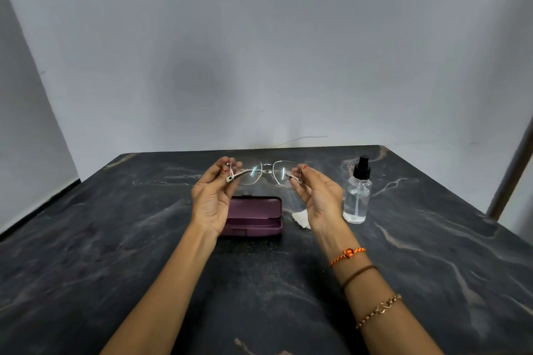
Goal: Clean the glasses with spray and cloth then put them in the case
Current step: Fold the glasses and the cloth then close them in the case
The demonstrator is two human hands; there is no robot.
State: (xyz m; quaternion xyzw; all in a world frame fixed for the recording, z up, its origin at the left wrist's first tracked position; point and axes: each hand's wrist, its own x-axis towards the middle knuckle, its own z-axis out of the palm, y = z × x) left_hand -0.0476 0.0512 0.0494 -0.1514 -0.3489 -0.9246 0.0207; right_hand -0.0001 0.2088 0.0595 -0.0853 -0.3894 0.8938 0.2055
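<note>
Thin metal-rimmed glasses, clear lenses, temples folded; both hands pinching frame ends.

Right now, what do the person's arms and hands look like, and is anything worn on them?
Both forearms are bare, with no sleeves or gloves in view. The left hand and its wrist carry no jewellery. Below the right hand sit three bands: an orange braided thread bracelet with a bead, a thin dark brown band, and a gold chain-link bracelet. Some fingernails show red polish.

Both hands' fingers pinching glasses above open case, spray bottle beside
</note>
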